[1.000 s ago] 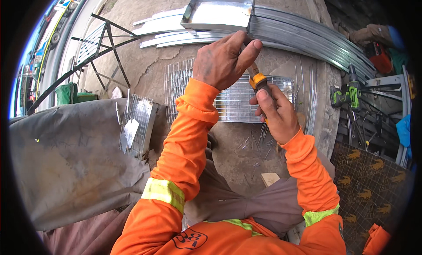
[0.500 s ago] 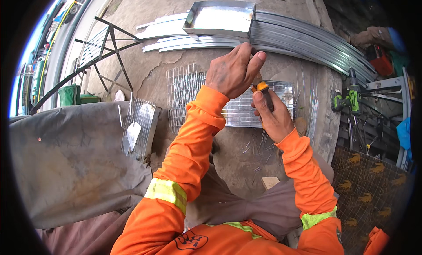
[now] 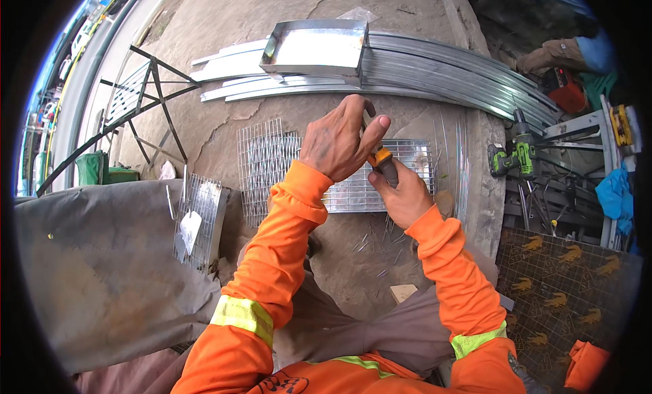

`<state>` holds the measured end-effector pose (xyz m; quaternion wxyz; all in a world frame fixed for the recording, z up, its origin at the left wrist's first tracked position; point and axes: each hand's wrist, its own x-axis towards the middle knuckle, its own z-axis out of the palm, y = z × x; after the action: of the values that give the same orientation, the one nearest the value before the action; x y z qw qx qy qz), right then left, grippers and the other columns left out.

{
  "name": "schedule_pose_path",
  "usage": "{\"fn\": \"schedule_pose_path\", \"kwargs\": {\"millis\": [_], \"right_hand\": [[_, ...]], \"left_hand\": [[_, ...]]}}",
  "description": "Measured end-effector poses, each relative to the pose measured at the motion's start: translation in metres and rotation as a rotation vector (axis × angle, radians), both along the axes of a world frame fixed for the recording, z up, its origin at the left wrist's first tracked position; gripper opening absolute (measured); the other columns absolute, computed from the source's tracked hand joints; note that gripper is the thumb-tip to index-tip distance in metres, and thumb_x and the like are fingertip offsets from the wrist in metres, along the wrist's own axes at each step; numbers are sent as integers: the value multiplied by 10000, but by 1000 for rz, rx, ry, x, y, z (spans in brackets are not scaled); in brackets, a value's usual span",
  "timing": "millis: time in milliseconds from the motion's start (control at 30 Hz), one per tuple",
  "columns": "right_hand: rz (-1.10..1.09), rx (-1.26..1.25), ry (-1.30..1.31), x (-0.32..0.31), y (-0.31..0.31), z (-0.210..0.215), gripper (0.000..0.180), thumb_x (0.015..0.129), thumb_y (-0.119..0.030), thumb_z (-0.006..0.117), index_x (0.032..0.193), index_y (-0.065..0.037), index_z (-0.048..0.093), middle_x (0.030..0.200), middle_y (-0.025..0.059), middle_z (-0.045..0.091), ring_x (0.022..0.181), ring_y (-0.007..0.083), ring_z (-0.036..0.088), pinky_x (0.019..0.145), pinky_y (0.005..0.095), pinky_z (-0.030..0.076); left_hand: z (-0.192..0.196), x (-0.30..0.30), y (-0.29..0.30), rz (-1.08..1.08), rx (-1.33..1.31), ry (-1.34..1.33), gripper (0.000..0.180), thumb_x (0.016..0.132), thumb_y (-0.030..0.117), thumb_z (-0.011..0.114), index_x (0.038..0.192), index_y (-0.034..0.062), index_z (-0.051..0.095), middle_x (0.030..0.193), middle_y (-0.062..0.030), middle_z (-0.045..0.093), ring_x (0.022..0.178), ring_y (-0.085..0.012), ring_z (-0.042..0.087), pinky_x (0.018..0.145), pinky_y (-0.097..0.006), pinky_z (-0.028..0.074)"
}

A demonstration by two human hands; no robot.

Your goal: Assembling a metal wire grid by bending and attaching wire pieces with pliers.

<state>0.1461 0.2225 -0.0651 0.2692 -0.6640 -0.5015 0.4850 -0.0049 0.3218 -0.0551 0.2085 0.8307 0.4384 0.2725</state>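
My right hand [image 3: 405, 197] is closed around a hand tool with a yellow-and-black grip [image 3: 384, 162]. The tool's working end is hidden behind my left hand, so its kind cannot be told. Just ahead of it, my left hand [image 3: 333, 141] is held with curled fingers and the thumb pointing right. Whatever those fingers grip is out of sight. Below both hands, a wire mesh panel [image 3: 418, 154] lies over shiny sheet metal on the ground. Another wire mesh piece [image 3: 255, 149] lies to its left.
An open sheet-metal box [image 3: 312, 48] rests on long metal profiles [image 3: 435, 68]. A green cordless drill [image 3: 523, 153] stands at right, near a patterned dark board [image 3: 557, 285]. At left are a black metal frame [image 3: 159, 95], grey cloth [image 3: 115, 258] and a small mesh-topped piece [image 3: 207, 207].
The whole scene has shifted left and down in the picture. Both hands keep nearly the same pose around the tool, a little closer to my body.
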Motion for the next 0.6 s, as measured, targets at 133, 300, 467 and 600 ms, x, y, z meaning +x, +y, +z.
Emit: {"fn": "schedule_pose_path", "kwargs": {"millis": [133,300,467,600], "right_hand": [[-10,37,-49,-1,-2,-4,370,968,-300,638,1228,-40,592,977,234,698,945,440,673,815,460,511],[-13,76,-65,0,-1,0,381,971,-309,635,1219,-28,570,969,248,695,955,463,667,808,486,509],[17,79,-46,3,-1,-2,386,975,-317,632,1218,-24,571,973,252,696,947,464,673,806,487,512],[3,70,-74,1,-1,-2,392,974,-316,635,1226,-23,568,968,254,698,936,462,678,800,483,516]], "left_hand": [[1,-2,0,-21,-2,-24,451,1022,478,536,1054,29,546,942,-127,646,810,-338,686,661,-422,537],[6,-1,2,-8,-1,-70,459,994,479,607,1072,31,539,914,-126,678,647,-288,682,594,-390,524],[6,-3,4,-15,-21,-47,500,962,517,645,1058,38,541,906,-118,676,624,-268,676,587,-388,528],[4,-4,5,-11,-14,-43,515,955,535,647,1055,40,541,901,-120,677,620,-268,674,585,-388,527]]}}
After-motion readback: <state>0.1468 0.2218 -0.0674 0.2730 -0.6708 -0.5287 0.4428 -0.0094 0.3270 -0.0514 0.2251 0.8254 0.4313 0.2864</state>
